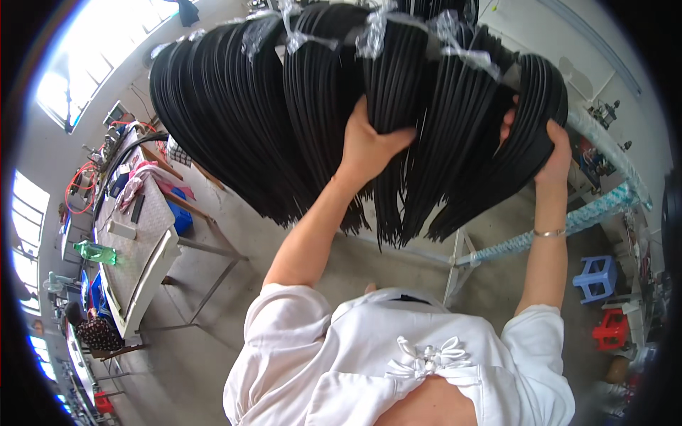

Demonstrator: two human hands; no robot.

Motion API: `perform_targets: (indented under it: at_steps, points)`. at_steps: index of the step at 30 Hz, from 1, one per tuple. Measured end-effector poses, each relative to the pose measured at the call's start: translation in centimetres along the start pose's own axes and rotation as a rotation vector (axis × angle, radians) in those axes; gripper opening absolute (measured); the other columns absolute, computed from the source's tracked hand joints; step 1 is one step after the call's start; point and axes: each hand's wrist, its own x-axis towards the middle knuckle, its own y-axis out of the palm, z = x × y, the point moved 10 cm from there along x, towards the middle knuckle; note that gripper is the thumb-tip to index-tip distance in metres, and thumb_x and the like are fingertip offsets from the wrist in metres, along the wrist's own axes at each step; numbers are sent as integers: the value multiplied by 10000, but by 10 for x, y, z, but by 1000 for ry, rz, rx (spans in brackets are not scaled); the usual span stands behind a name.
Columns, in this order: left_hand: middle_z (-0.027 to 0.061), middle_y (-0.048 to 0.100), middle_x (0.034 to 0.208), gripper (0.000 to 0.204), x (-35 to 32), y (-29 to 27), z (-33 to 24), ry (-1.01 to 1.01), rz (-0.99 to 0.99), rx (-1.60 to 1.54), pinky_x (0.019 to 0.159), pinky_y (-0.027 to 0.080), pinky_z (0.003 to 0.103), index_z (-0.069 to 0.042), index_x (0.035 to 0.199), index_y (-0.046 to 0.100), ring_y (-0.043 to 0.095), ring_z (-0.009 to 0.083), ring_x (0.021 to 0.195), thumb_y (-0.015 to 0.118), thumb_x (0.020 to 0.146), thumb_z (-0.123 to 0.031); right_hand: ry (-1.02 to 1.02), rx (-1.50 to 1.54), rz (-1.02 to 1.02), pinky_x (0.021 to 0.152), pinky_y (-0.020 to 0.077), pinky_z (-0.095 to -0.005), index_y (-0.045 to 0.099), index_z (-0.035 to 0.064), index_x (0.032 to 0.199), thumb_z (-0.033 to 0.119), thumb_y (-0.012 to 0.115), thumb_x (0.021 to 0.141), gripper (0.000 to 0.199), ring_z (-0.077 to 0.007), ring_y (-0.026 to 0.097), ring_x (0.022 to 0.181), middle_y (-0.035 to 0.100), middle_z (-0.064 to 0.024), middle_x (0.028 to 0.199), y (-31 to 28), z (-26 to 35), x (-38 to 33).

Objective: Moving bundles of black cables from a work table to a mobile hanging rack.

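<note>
A workshop room with bright windows [89, 57] and a grey concrete floor [213, 305] surrounds the scene I am watching from afar. Ahead of me, bundles of thin black strands hang from a rack, tied near the top with clear plastic film [373, 35]. My right hand [554, 156] has its grip curled around the rightmost bundle [536, 106], fingers on its left side and thumb on its right edge. My left hand [373, 145] is at a middle bundle [393, 85], thumb across the front; its fingertips are hidden, so I can't tell how tightly that grip closes. I judge the step in hand to be handling or parting the bundles; the next move seems to call for a steady right grip, so that strands don't slip out. Neighbouring bundles crowd both hands, and a teal-wrapped bar [526, 240] crosses behind my right forearm. Off to the left is a worktop [153, 213] with a green bottle [96, 253] and pink cloth [138, 181]; on the right are a blue stool [597, 279] and a red one [611, 330].
</note>
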Motion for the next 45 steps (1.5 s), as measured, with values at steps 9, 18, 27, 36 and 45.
perform_targets:
  at_steps: [9,18,27,36,45]
  points:
    - [181,584,907,547,-26,-6,-30,193,-229,297,759,448,290,76,1071,417,575,232,832,685,612,-52,-120,-506,-266,859,403,-280,469,-21,1151,234,536,844,405,-151,502,1024,565,-93,1067,-26,28,-61]
    - [150,523,1070,463,-144,107,-172,839,-506,762,887,376,324,16,1090,483,500,269,1010,694,699,-111,266,-1136,-389,728,460,-278,531,-13,1055,194,614,776,356,-158,585,791,609,-119,902,-85,81,-324]
    - [126,588,1014,390,-41,371,-228,828,53,667,842,382,318,-81,1041,576,535,260,973,429,858,-392,564,-1021,-567,689,466,-265,559,-6,1009,190,637,747,336,-163,590,747,616,-119,842,-138,125,-551]
    - [50,588,978,300,-9,510,-115,1067,-60,1508,777,421,349,-147,1053,561,534,235,928,323,907,-256,662,-1031,-584,685,455,-319,551,9,992,273,602,748,363,-258,598,787,619,-150,869,-251,159,-659]
    - [-9,609,945,228,5,506,-112,982,-580,1592,661,454,338,-143,1049,565,569,195,835,435,878,-217,698,-1144,-542,692,439,-346,544,11,1015,297,580,767,380,-263,578,782,613,-127,839,-428,211,-665]
